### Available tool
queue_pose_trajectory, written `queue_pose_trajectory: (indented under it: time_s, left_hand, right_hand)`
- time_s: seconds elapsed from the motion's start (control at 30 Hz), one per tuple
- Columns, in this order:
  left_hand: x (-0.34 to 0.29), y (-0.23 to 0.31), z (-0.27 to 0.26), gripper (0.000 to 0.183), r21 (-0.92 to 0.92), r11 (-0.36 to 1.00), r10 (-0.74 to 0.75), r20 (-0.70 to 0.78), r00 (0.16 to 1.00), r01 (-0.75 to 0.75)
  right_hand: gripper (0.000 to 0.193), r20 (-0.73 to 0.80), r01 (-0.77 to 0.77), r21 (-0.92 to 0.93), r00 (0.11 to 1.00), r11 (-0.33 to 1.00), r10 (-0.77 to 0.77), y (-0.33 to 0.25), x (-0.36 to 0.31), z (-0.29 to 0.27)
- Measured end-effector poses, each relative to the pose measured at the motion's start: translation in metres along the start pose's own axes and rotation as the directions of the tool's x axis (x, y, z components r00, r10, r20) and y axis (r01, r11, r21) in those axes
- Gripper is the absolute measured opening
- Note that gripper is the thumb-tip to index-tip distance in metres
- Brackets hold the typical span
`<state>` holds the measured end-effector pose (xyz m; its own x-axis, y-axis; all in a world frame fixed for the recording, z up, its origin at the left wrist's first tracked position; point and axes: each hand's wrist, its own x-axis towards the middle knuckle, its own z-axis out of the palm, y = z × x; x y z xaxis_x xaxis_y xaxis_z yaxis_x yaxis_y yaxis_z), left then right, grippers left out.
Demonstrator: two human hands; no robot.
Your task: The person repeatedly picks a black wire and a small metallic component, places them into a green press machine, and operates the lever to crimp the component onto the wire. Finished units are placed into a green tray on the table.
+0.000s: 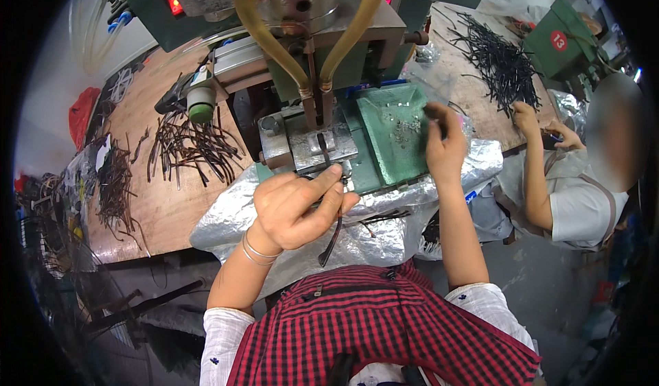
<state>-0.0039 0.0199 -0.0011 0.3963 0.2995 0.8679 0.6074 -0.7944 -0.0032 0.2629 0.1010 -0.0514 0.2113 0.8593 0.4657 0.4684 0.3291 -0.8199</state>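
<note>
Black strip [334, 240] pinched in left hand [294, 209]; right hand [446, 142] half uncurled.

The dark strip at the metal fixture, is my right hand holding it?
No, your left hand grips the dark strip.

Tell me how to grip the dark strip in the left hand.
Grip the dark strip by its lower length, probably from the right: that stretch juts free, while the left hand covers its middle from the left and the metal fixture lies beyond.
</note>
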Motion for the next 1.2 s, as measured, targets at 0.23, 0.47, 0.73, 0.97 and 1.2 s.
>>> queue_pose_trajectory:
  time_s: [0.23,0.47,0.73,0.97,1.2]
  left_hand:
    - [0.003,0.0,-0.002,0.03,-0.006,1.0,-0.02,0.033,0.999,0.02]
    - [-0.015,0.024,-0.01,0.036,-0.05,0.97,-0.237,0.026,0.971,0.239]
    - [-0.075,-0.019,-0.105,0.013,0.36,0.681,-0.499,-0.409,0.764,0.637]
    - [-0.137,-0.135,-0.108,0.029,0.78,0.163,-0.883,-0.158,0.442,0.604]
    - [-0.191,-0.142,-0.096,0.029,0.079,0.068,-0.989,-0.123,0.077,0.995]
  right_hand:
    - [0.013,0.207,0.101,-0.494,0.978,0.863,0.004,0.0,-0.03,-0.002]
    - [0.009,0.191,0.182,-0.564,0.978,0.806,-0.088,-0.003,-0.022,0.02]
    - [0.013,0.06,-0.048,-0.004,0.997,0.999,0.048,0.019,-0.031,0.011]
    - [0.017,0.169,-0.028,-0.024,0.985,0.999,0.032,-0.019,-0.022,0.026]
    - [0.014,-0.017,0.033,-0.176,0.999,0.984,-0.037,0.01,-0.045,-0.009]
